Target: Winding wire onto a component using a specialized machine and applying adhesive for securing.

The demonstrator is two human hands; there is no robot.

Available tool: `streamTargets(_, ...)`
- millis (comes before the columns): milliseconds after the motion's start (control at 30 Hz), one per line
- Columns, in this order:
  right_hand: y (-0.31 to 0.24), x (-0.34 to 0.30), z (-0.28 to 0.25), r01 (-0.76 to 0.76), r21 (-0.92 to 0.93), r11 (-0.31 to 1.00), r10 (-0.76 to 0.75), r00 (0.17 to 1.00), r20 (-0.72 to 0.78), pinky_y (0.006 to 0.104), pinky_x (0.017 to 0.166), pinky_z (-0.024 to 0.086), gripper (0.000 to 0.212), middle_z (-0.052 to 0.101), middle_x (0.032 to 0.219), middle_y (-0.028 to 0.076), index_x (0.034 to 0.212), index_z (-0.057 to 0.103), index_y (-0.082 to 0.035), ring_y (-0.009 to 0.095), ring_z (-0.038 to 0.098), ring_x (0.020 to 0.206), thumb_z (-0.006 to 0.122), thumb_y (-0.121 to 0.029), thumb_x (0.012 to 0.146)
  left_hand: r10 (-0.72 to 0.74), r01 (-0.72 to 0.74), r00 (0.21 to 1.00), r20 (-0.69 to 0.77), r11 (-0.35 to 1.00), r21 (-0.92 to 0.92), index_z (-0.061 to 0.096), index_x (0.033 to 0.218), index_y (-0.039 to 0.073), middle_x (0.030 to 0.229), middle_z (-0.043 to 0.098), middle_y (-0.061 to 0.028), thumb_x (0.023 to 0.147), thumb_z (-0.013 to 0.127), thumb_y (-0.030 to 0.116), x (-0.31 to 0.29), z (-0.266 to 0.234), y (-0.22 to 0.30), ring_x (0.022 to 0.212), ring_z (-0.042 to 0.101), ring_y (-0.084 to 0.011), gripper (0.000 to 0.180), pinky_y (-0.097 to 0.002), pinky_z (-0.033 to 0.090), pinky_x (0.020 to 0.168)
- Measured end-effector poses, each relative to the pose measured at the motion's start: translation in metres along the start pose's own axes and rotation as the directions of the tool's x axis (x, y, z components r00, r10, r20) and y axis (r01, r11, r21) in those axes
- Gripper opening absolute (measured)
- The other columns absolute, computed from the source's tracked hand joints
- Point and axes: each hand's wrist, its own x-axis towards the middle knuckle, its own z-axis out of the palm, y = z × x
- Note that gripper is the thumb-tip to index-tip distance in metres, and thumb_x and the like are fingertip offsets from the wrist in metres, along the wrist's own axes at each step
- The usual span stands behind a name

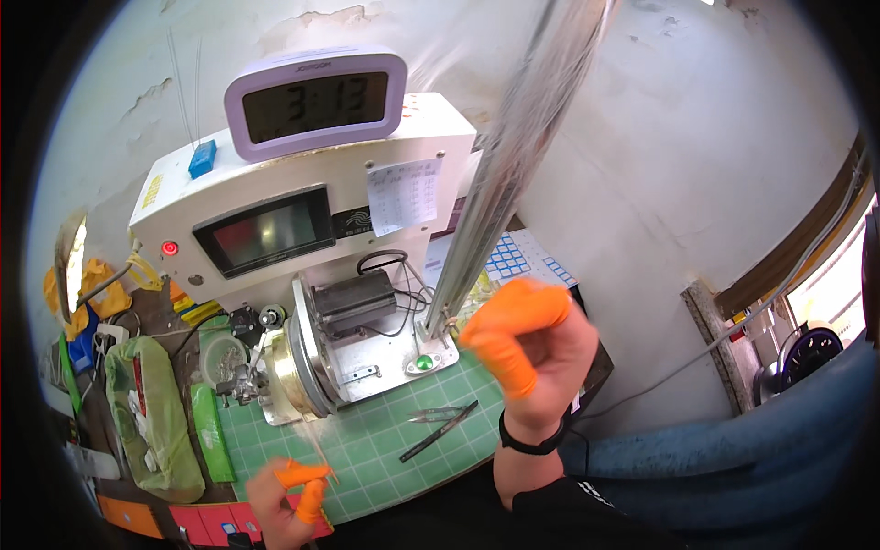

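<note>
Orange finger covers sit on the thumb and forefinger of each hand. My left hand (pixel 291 502), low at the front edge of the green cutting mat (pixel 367 486), is closed in a pinch. From its fingertips a thin pale strand (pixel 321 454) runs up toward the round metal wheel (pixel 307 353) of a white machine (pixel 302 174). My right hand (pixel 541 344), with a black wristband, is raised at the machine's right side, near a tall clear, streaked upright (pixel 504 174). Its fingers are curled together and slightly blurred; what they hold is hidden.
Tweezers (pixel 435 415) and a black stick-like tool (pixel 438 431) lie on the mat. A lilac clock (pixel 316 101) tops the machine. Left stands a bin lined with a green bag (pixel 156 422) beside a green tray (pixel 213 431). A white keyboard (pixel 513 257) with blue keys lies behind.
</note>
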Motion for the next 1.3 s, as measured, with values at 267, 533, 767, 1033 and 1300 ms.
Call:
streamTargets(267, -0.004, -0.091, 0.074, -0.117, -0.168, 0.979, 0.189, 0.830, 0.525, 0.0354, 0.061, 0.054, 0.020, 0.068, 0.086, 0.011, 0.101, 0.073, -0.002, 0.029, 0.069, 0.070, 0.085, -0.001, 0.084, 0.311, -0.311, 0.950, -0.042, 0.916, -0.252, 0.076, 0.104, -0.004, 0.092, 0.074, -0.0124, 0.087, 0.089, 0.024, 0.070, -0.018, 0.055, 0.082, 0.072, -0.0245, 0.035, -0.0410, 0.058, 0.088)
streamTargets(533, -0.035, -0.077, 0.077, -0.057, -0.089, 0.994, 0.106, 0.521, 0.847, 0.0320, 0.067, 0.058, 0.026, 0.070, 0.090, 0.010, 0.102, 0.076, -0.004, 0.025, 0.071, 0.075, 0.089, -0.019, 0.085, 0.418, -0.440, 0.896, 0.149, 0.791, 0.425, 0.077, 0.106, 0.002, 0.095, 0.070, -0.0094, 0.091, 0.077, 0.010, 0.036, -0.042, 0.023, 0.073, 0.068, -0.0233, 0.017, -0.0341, 0.055, 0.063)
streamTargets(767, -0.043, -0.042, 0.113, 0.205, -0.571, 0.795, 0.518, 0.261, 0.815, 0.0372, 0.074, 0.059, 0.060, 0.069, 0.108, 0.010, 0.140, 0.063, -0.008, 0.029, 0.072, 0.088, 0.083, -0.033, 0.088, 0.345, -0.439, 0.877, 0.335, 0.859, 0.264, 0.074, 0.106, 0.009, 0.102, 0.066, -0.0048, 0.083, 0.076, 0.016, 0.008, -0.075, 0.005, 0.086, 0.069, -0.0244, 0.025, -0.0383, 0.058, 0.073)
streamTargets(1033, 0.030, -0.044, 0.053, 0.091, -0.838, 0.539, 0.648, 0.591, 0.481, 0.0350, 0.054, 0.042, 0.011, 0.067, 0.078, 0.018, 0.096, 0.075, -0.004, 0.022, 0.058, 0.057, 0.082, -0.007, 0.088, 0.267, -0.187, 0.962, -0.064, 0.807, 0.560, 0.080, 0.121, 0.008, 0.132, 0.067, -0.0205, 0.076, 0.090, 0.024, 0.016, -0.119, -0.005, 0.103, 0.070, -0.0329, 0.049, -0.0414, 0.058, 0.087)
streamTargets(1300, 0.121, -0.063, 0.073, -0.617, -0.265, 0.741, 0.662, 0.605, 0.443, 0.0278, 0.076, 0.055, 0.020, 0.080, 0.093, 0.006, 0.108, 0.079, 0.004, 0.008, 0.067, 0.083, 0.081, 0.000, 0.088, 0.347, -0.280, 0.938, -0.011, 0.774, 0.568, 0.080, 0.104, 0.006, 0.137, 0.064, -0.0173, 0.078, 0.085, 0.016, 0.088, -0.070, -0.038, 0.119, 0.062, -0.0389, 0.028, -0.0487, 0.051, 0.100)
